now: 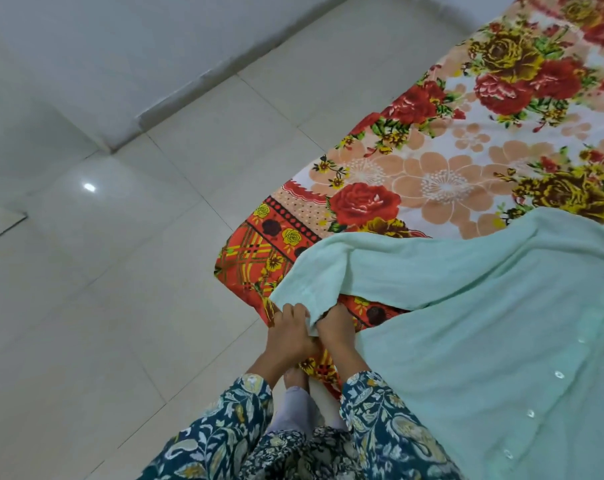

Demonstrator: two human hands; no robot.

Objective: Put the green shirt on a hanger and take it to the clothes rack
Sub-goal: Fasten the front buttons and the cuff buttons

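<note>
My green shirt (484,306) lies spread on the bed, over the flowered sheet (432,174), covering the near right part of it; its front faces up, with a row of 4 pale buttons (559,374) running down toward me. 1 sleeve (362,268) stretches out to the bed's near left corner, and its cuff reaches the edge there. Both my hands are at that cuff; my left hand (288,337) grips the cuff's hem with curled fingers, and my right hand (336,336), just beside it and touching it, seems to pinch the same hem from below, though its fingertips are tucked under the cloth. The sheet drapes over the corner toward the tiled floor (120,271); my foot (295,379) stands on the floor below my wrists.
</note>
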